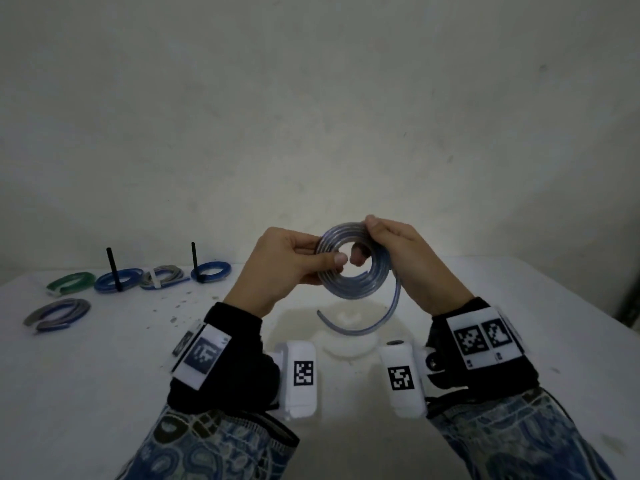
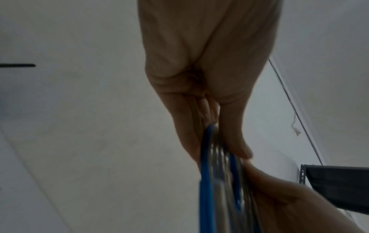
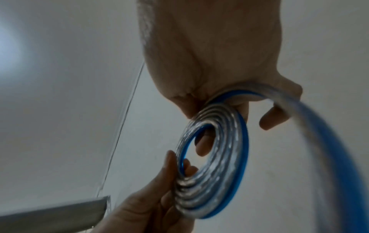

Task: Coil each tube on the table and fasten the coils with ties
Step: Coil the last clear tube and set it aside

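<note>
Hands coil clear, blue-striped plastic tube (image 1: pixel 349 265) above white bench (image 1: pixel 104 358).
Left hand (image 1: pixel 277 268) and right hand (image 1: pixel 405 258) both pinch it; wristband squares unreadable.

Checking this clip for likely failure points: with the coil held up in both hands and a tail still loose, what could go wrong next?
1. The clear-blue tube coil is only pinched at its edges by the left hand and right hand; it may spring open if either grip loosens.
2. The loose tail hangs unwound and could drag turns out of line.
3. No tie is on it yet, and both hands are occupied.
</note>
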